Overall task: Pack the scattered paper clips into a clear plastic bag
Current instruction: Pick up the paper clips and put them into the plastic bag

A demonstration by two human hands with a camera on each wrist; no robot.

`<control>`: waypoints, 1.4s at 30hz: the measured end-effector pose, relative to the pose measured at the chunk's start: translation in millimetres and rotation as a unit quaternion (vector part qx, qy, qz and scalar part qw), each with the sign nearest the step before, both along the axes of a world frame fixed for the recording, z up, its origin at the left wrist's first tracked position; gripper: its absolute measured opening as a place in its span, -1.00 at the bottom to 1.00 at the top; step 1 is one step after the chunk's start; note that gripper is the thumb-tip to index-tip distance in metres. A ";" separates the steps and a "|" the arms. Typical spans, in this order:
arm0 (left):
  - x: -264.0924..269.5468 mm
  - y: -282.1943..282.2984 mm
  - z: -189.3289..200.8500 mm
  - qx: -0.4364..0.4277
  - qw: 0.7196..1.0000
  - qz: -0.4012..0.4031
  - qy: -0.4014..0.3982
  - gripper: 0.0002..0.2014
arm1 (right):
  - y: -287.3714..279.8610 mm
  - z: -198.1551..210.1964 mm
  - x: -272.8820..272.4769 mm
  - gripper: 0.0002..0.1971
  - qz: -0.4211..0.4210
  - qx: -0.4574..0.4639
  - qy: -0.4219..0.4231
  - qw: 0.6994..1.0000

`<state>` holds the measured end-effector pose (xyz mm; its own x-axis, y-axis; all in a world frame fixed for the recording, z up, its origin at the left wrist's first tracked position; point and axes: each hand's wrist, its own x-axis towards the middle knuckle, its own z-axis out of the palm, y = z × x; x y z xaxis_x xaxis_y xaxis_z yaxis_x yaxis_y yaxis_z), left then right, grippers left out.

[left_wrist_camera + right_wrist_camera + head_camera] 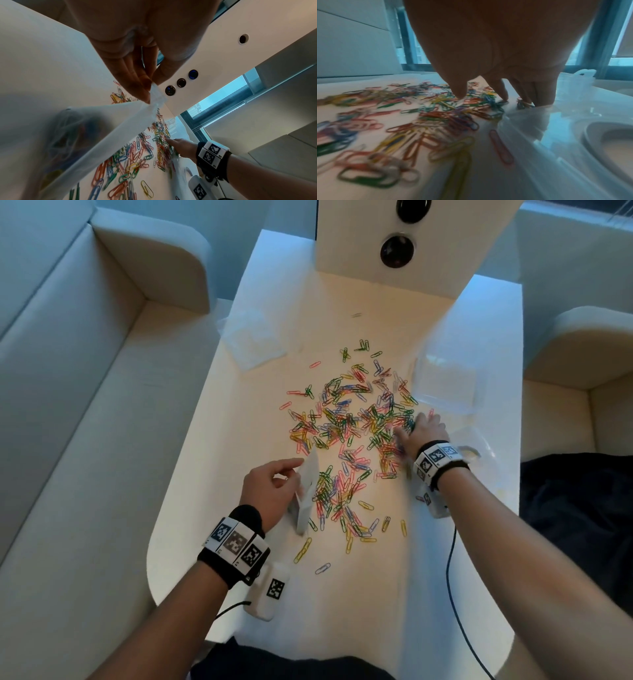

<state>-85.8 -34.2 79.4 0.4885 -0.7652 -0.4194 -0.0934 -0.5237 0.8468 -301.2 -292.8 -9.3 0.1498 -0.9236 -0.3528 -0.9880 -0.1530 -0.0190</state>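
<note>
Head view: coloured clips [352, 436] lie scattered over the centre of a white table [219, 474]. At 7 o'clock of the scatter, the left hand [270, 491] pinches the bag [308, 494], which stands on edge against the near clips. At 3 o'clock, the right hand [426, 428] reaches down into the pile, its fingertips hidden among the clips. More clear plastic [445, 378] lies at 2 o'clock and a flat clear sheet [253, 337] at 10 o'clock. A white panel [356, 237] with dark round ports stands at 12 o'clock.

Left wrist view: thumb and fingers [137, 86] are clamped on the bag's top strip [157, 96]; the bag's body hangs below, and blurred clips [67, 142] show through its wall, a detail hidden from the head camera. The right hand [181, 145] appears at 4 o'clock, touching the pile.

Right wrist view: the right hand's thumb [458, 90] and fingers [502, 92] are spread apart, tips resting on the clips [436, 108], none visibly grasped. A plastic edge [539, 135] borders the pile at 4 o'clock.
</note>
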 end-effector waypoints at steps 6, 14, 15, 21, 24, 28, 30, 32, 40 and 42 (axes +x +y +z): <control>-6.3 -1.3 0.6 -0.003 1.000 -0.006 -0.004 -0.72 | 28.4 8.9 16.3 -0.75 0.091 -0.034 0.023 0.995; -12.4 1.4 2.2 -0.004 0.999 -0.020 -0.029 -0.73 | 33.9 24.6 1.6 -0.83 0.001 0.007 -0.159 0.987; -12.5 1.7 2.0 -0.004 0.999 -0.021 -0.029 -0.73 | 34.8 29.4 -2.8 -0.85 -0.056 0.024 -0.220 0.974; -16.4 -0.1 -0.1 -0.004 1.000 -0.016 -0.012 -0.72 | 66.4 78.0 -13.8 -0.71 -0.236 0.194 -0.552 0.776; -22.1 -1.6 0.3 -0.011 1.000 -0.014 0.003 -0.72 | 97.5 101.1 1.2 -0.71 -0.223 0.274 -0.636 0.686; -29.6 -2.5 -1.2 -0.026 1.000 -0.003 0.015 -0.72 | 139.0 111.9 24.6 -0.72 -0.194 0.337 -0.670 0.632; -31.6 -2.3 -1.4 -0.032 0.999 -0.009 0.009 -0.72 | 156.1 110.9 34.6 -0.73 -0.163 0.336 -0.653 0.659; -31.7 -1.4 -1.3 -0.041 0.999 -0.017 -0.003 -0.71 | 169.2 106.9 41.8 -0.78 -0.140 0.329 -0.623 0.696; -36.0 4.7 -1.6 -0.078 0.990 -0.075 -0.090 -0.72 | 176.9 103.3 56.8 -0.56 0.094 0.175 -0.326 0.924; -35.5 4.1 -0.5 -0.085 0.988 -0.081 -0.097 -0.71 | 176.5 104.9 57.2 -0.55 0.113 0.160 -0.322 0.926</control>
<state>-121.3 -30.0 78.9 0.4122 -0.8914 -0.1885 -0.3337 -0.3402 0.8791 -244.0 -116.3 95.6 0.6013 -0.7066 -0.3731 -0.6993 -0.2395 -0.6735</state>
